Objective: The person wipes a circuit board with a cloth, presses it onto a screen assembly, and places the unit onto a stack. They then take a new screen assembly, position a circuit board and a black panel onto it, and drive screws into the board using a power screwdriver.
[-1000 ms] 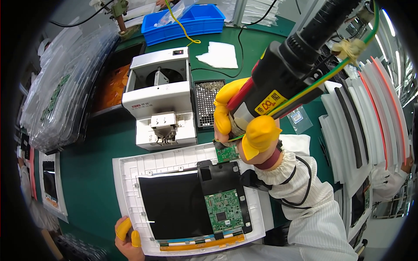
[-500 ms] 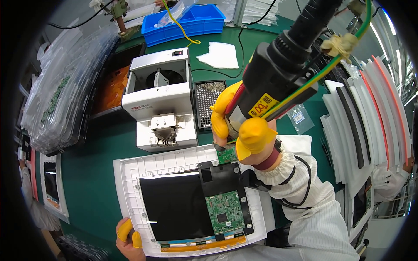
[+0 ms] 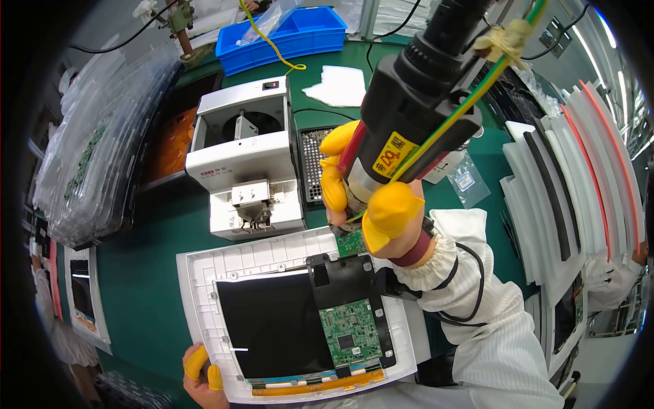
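My right hand (image 3: 385, 218), in yellow finger cots, is wrapped around a black electric screwdriver (image 3: 419, 116) with a red strip. The tool is tilted, and its lower end is over a small green circuit board (image 3: 352, 242) at the top edge of a white display housing (image 3: 197, 279). Its bit is hidden from sight. My left hand (image 3: 203, 378), also in yellow finger cots, grips the housing's lower left corner. Inside the housing lie a black panel (image 3: 269, 327), a black bracket (image 3: 347, 278) and a larger green circuit board (image 3: 351, 334). An orange strip (image 3: 320, 386) runs along the near edge.
Beyond the housing stands a white screw feeder (image 3: 248, 153), with a black tray of screws (image 3: 312, 163) beside it. A blue bin (image 3: 279, 44) is at the back. Stacked clear trays (image 3: 102, 150) rise at left, foam sheets (image 3: 545, 198) at right. A yellow-green cord (image 3: 463, 109) runs along the screwdriver.
The screwdriver and my right hand have shifted slightly left, with the tool's end still by the small board. My left hand keeps its grip on the corner.
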